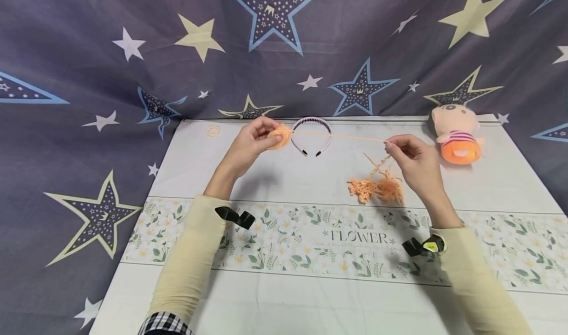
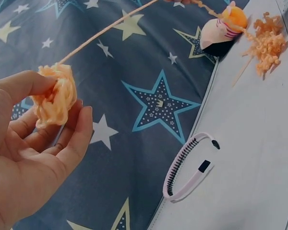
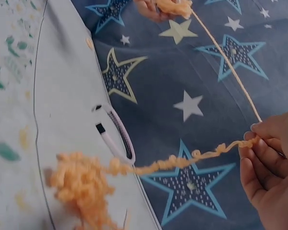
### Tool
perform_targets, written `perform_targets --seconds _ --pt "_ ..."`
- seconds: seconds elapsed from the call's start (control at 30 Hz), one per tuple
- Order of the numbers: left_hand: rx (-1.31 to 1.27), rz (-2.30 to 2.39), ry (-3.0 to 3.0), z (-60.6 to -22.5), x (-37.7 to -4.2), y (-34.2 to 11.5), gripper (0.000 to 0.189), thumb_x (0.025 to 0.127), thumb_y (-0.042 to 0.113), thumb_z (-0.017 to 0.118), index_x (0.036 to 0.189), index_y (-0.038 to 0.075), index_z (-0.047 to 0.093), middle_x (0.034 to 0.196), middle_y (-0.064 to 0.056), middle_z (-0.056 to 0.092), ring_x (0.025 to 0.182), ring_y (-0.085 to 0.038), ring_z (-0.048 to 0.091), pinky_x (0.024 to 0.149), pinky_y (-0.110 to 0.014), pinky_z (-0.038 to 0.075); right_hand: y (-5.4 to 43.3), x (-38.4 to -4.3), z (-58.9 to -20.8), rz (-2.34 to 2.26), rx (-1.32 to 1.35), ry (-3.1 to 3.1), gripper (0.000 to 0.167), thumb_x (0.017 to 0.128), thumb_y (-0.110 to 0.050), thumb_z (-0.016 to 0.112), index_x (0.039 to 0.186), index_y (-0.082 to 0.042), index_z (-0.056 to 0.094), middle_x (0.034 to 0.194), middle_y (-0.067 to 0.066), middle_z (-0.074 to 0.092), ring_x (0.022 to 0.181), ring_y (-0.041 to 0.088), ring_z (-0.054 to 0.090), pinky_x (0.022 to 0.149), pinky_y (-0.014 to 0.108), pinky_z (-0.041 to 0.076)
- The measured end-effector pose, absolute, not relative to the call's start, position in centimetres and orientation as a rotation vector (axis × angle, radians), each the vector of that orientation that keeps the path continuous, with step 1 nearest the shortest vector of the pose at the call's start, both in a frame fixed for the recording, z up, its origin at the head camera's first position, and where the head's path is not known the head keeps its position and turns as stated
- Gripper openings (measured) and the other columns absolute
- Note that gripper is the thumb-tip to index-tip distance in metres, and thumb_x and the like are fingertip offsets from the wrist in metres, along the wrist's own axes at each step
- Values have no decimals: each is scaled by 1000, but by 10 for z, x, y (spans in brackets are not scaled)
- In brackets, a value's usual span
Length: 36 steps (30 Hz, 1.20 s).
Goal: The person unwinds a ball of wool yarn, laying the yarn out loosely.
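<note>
My left hand [image 1: 253, 145] pinches a small orange ball of yarn [image 2: 55, 98] between thumb and fingers. From it a strand of yarn [image 3: 225, 60] runs taut across to my right hand [image 1: 414, 165], whose thumb and fingertips pinch it. Below the right hand a crinkled length of the same yarn [image 3: 177, 163] hangs down to a fluffy orange bundle [image 1: 377, 188] close over the table. A thin pointed orange stick or yarn end [image 1: 369, 158] shows beside that bundle. Both hands are held up above the table.
Behind the strand, a pale headband [image 1: 329, 133] with dark teeth lies at the table's back edge. A plush doll [image 1: 457, 133] lies at the back right, and an orange ring [image 1: 213, 131] at the back left. A star-printed curtain [image 1: 222, 79] hangs behind the table.
</note>
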<state>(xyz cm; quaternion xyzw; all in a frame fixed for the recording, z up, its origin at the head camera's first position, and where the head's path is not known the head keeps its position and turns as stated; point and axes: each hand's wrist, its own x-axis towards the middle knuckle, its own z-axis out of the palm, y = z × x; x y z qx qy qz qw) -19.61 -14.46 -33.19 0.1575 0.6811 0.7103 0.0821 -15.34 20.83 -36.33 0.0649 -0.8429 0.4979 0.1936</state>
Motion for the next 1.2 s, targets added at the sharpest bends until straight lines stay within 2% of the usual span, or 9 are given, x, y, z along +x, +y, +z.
perform_targets --seconds 0.1,0.2,0.37,0.57,0.83,1.07,1.2 --pt "477 2128 2040 -332 -197 -146 20 89 -3 60 107 4 57 99 -2 60 86 -10 61 78 -20 55 220 -150 -366 1385 147 -2362 22 93 -21 64 98 0 68 85 -9 65 74 1 58 65 10 45" --pt "485 2141 2040 -333 -199 -148 21 89 -3 60 110 2 56 101 -4 58 87 -11 60 79 -21 56 232 -148 -370 1353 101 -2358 23 93 -21 64 99 1 68 84 -13 64 72 0 57 64 10 44" --pt "485 2187 1993 -332 -201 -150 22 88 -4 60 109 3 56 99 -5 59 87 -11 61 79 -22 56 251 -143 -373 1315 -23 -2371 20 92 -18 65 101 0 68 82 -23 60 73 -5 56 63 9 42" --pt "470 2217 1963 -331 -201 -149 20 89 -8 58 106 2 56 100 -7 59 88 -12 63 83 -27 58 266 -138 -378 1297 -113 -2399 21 92 -17 65 103 0 68 82 -27 59 75 -7 56 63 8 41" --pt "419 2227 2009 -333 -205 -154 19 90 -4 59 108 3 56 105 -8 57 92 -16 64 87 -31 57 281 -130 -381 1264 -266 -2403 21 91 -24 66 101 -6 69 79 -27 59 74 -6 56 61 8 41" --pt "378 2223 2052 -330 -205 -160 19 90 -2 61 108 4 57 106 -7 56 92 -16 63 86 -31 57 306 -126 -377 1312 -461 -2333 8 91 -25 65 95 -19 68 79 -25 59 75 -5 55 60 8 40" --pt "358 2234 2059 -329 -206 -164 20 90 -2 61 108 5 57 105 -7 57 92 -16 63 85 -29 57 323 -123 -377 1297 -544 -2304 8 92 -24 63 98 -21 68 79 -25 59 75 -5 55 57 8 38"
